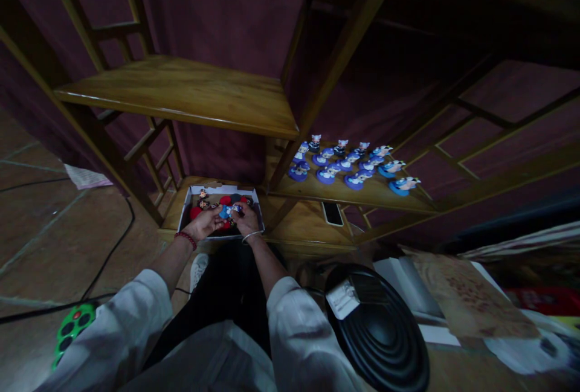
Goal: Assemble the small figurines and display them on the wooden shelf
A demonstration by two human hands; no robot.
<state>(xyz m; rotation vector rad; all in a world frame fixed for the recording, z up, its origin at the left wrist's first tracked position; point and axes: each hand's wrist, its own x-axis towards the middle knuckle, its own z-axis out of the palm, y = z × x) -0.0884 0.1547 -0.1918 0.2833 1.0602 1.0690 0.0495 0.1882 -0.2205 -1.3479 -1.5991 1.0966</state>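
Both of my hands meet over a shallow white box (pixel 185 214) on the lowest shelf. Between them is a small figurine (pixel 225 211) with a blue base. My left hand (pixel 206 224) pinches the base, a red bead bracelet on its wrist. My right hand (pixel 246 220) grips the figurine's upper part from the other side. Inside the box lie several figurines with red bases, one dark-haired figurine (pixel 202 194) showing near the back. Up on the shelf to the right stand several figurines (pixel 328 171) in rows, with purple and blue bases.
A phone (pixel 333 214) lies on the lower shelf. The wooden upper shelf (pixel 181 93) juts out above the box. Beside my right leg is a round black ridged object (pixel 380 331), with cardboard (pixel 471 295) farther right. A green object (pixel 75 328) and black cables are on the floor at left.
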